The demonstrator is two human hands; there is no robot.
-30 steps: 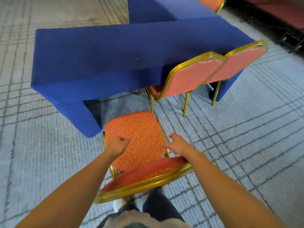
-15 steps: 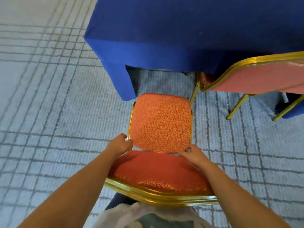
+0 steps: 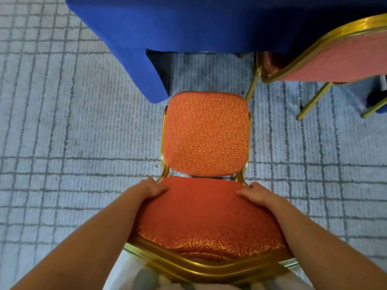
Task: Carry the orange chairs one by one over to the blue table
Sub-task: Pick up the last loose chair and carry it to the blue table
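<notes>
Now gripped at both sides of the chair (image 3: pixel 206 135) back by left hand (image 3: pixel 149 188) and right hand (image 3: pixel 256 194), fingers curled round the padding; aimed seat-first at the table (image 3: pixel 146 30) corner; set to slot in beside the seated chair (image 3: pixel 335 57).

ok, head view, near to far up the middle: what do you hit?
Gold top rail of the backrest → orange backrest pad, left hand and right hand gripping its sides → patterned seat → grey carpet → blue table.

Head view, steeply downward (close)
</notes>
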